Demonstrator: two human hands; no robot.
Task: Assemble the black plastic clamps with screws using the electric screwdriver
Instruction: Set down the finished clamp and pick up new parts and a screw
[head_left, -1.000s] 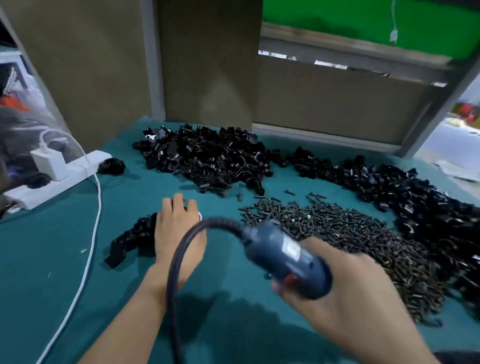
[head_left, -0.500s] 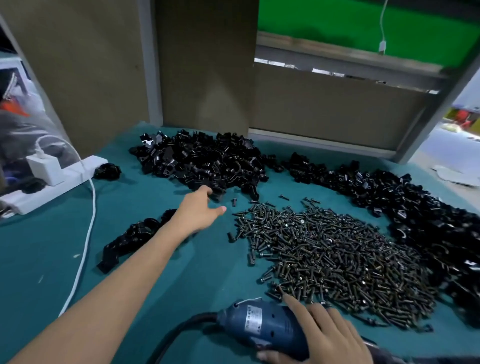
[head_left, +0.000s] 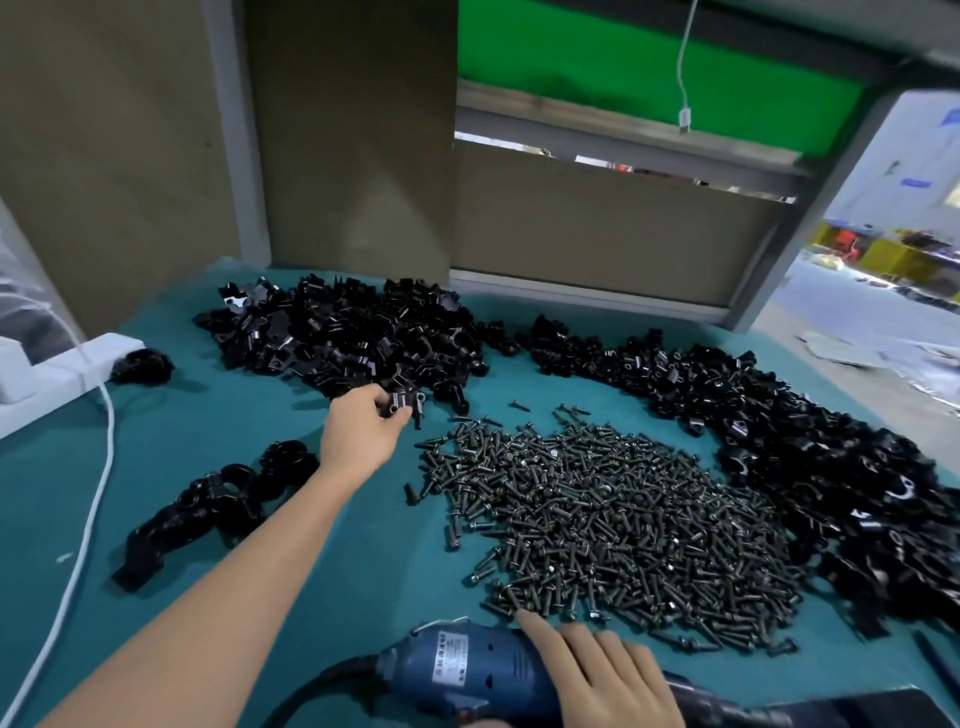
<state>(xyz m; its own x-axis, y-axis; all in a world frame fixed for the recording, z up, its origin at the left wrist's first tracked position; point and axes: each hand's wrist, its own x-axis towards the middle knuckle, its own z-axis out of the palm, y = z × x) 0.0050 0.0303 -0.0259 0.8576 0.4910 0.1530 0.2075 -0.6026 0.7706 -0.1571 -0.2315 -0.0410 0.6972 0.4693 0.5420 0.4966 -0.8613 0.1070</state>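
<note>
While the electric screwdriver (head_left: 467, 670) has been lowered from mid-air onto the worktop (head_left: 337, 545), it is gripped by the right hand (head_left: 602, 675), whose fingers are wrapped over its blue body just beside the heap of screws (head_left: 613, 519). The left hand (head_left: 363, 434) has been moved from the finished clamps (head_left: 208, 504) to the far clamp pile (head_left: 343, 332), where one black clamp (head_left: 402, 402) is pinched. A new assembly is probably being started.

Teal surface (head_left: 311, 597). White power strip (head_left: 67, 371) at left edge; white cable (head_left: 111, 421) trails across toward near edge. Brown panels (head_left: 353, 156) behind, green backdrop (head_left: 597, 62) above.
</note>
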